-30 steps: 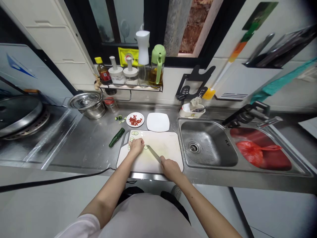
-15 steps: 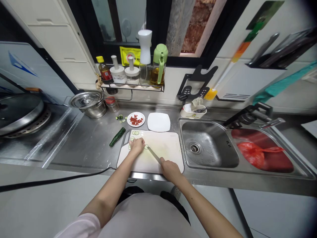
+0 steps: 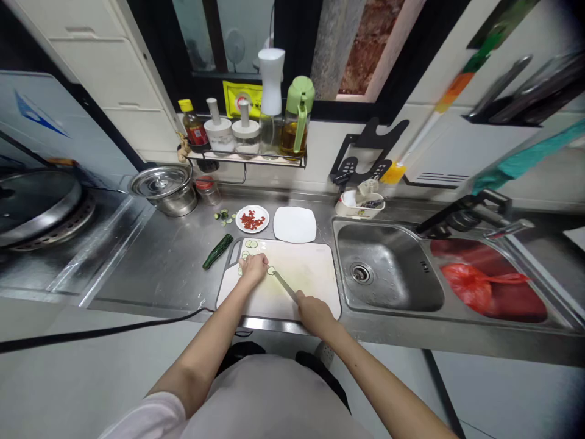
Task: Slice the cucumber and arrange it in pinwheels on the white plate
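My left hand (image 3: 253, 267) is curled over a piece of cucumber on the left part of the white cutting board (image 3: 311, 274); the piece itself is mostly hidden under my fingers. My right hand (image 3: 314, 314) grips the handle of a knife (image 3: 284, 283), whose blade points up-left and meets a cucumber slice (image 3: 271, 270) beside my left fingers. More thin slices (image 3: 250, 244) lie at the board's top left corner. A whole dark green cucumber piece (image 3: 217, 251) lies on the steel counter just left of the board.
Behind the board stand a small plate of chopped red chilli (image 3: 252, 219) and a white square plate (image 3: 295, 224). A lidded steel pot (image 3: 166, 189) sits at the back left, a sink (image 3: 388, 274) to the right, and a red bag (image 3: 470, 285) in the far basin.
Both hands have stayed in place on the board. The view has shifted slightly.
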`<state>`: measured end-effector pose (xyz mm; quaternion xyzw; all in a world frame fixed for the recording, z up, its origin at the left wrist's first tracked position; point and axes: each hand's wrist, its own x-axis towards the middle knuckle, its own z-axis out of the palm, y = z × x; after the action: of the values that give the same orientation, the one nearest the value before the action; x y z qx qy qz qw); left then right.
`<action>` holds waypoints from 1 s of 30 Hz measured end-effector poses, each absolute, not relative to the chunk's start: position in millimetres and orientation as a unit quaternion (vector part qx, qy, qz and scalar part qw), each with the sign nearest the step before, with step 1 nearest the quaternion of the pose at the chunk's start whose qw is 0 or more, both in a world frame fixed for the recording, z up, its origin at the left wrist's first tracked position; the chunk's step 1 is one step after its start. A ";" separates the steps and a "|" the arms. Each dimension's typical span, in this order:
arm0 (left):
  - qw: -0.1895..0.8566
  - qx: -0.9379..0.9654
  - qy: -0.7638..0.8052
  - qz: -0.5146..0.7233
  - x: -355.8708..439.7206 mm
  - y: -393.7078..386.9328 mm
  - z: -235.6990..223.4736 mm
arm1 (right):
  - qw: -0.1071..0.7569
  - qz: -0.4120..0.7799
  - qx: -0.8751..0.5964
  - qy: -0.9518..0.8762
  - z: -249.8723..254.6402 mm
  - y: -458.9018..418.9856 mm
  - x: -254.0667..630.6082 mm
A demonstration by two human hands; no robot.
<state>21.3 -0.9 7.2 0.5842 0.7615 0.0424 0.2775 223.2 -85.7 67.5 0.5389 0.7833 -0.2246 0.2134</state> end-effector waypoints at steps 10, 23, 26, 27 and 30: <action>0.282 0.582 0.762 0.043 21.4 -0.7 7.9 | 0.216 -0.226 0.532 0.787 68.9 -76.9 214.9; 0.285 0.580 0.762 0.043 21.0 0.8 6.3 | 0.212 -0.221 0.531 0.790 67.7 -74.4 211.0; 0.281 0.581 0.763 0.046 21.1 0.5 5.8 | 0.211 -0.217 0.532 0.791 67.9 -75.4 211.6; 0.279 0.581 0.763 0.046 21.2 0.3 5.7 | 0.211 -0.216 0.532 0.791 67.8 -76.0 212.1; 0.275 0.582 0.764 0.044 21.5 -0.1 5.4 | 0.211 -0.217 0.533 0.790 67.4 -78.9 214.7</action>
<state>21.5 -0.1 5.4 0.5818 0.7643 0.0442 0.2747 214.7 -78.9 67.4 0.5327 0.7902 -0.2172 0.2114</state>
